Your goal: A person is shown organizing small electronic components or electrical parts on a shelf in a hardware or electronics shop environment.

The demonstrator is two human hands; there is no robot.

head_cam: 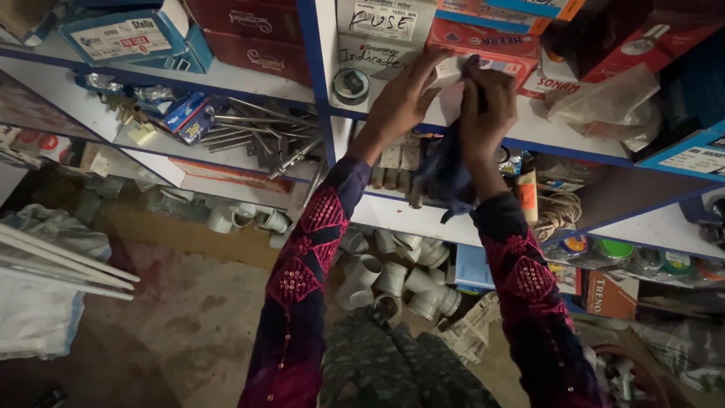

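My left hand (404,94) reached up to the shelf (544,132) with the blue front edge, and its fingers lay stretched out and close together over a small pale box (447,69), the fingertips resting on its top and the thumb hidden beneath, so I could not tell whether it truly pinched the box or only steadied it. The box was little and oblong, whitish with a touch of red at one end, and it stood at the front of the shelf just before a red carton (483,45) and beside a white carton (374,54) with handwriting on its face. My right hand (487,106) was raised just beside the left, its fingers curled shut round a dark blue cloth (445,170); the upper end of the cloth touched the right end of the box, and the rest hung down limp and crumpled past my wrist, before the shelf below. Both my sleeves were dark with pink patterned patches. Lower down lay white pipe fittings (393,276), and to the left a heap of metal rods (260,132).
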